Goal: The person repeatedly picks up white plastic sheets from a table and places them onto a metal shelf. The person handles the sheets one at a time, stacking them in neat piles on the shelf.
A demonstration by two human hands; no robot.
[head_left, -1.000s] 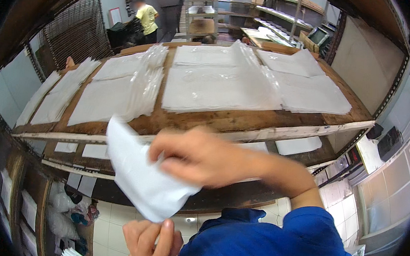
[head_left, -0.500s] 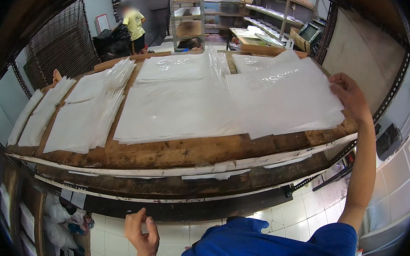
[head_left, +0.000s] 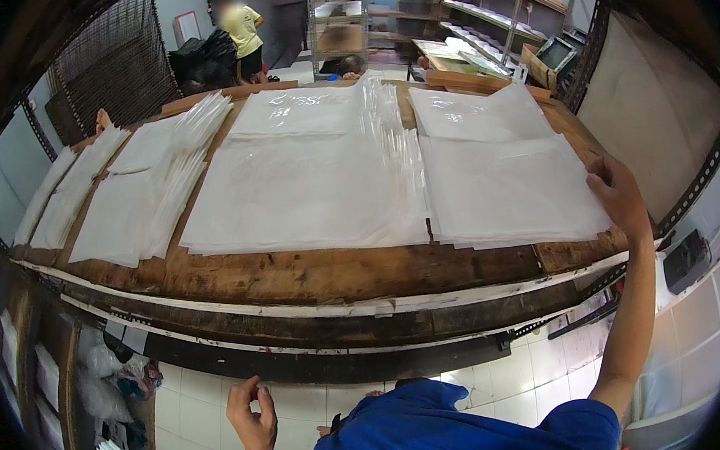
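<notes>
My right hand (head_left: 619, 195) is at the right edge of a stack of translucent white plastic bags (head_left: 510, 194), its curled fingers and thumb closed on the edge of the top bag. Part of the grip is hidden by the hand itself. Low in front of the table, my left hand (head_left: 253, 424) hangs empty, with fingers loosely bent and the thumb apart from the index finger. A shorter pile (head_left: 479, 114) with a glossy printed face lies just behind the right stack. Left of it spreads a wider stack of bags (head_left: 295, 190), fanned along its right side.
Narrower fanned stacks (head_left: 115, 214) lie farther left on the worn wooden table (head_left: 314, 268). Metal uprights (head_left: 703, 163) frame the table's sides. Beyond it are a person in a yellow shirt (head_left: 242, 31), another person's head (head_left: 351, 65) and shelving (head_left: 338, 20).
The top bag, formerly askew across the right stacks, now lies squared on the front right stack. My right hand has moved slightly down and right with its edge. My left hand has barely moved.
</notes>
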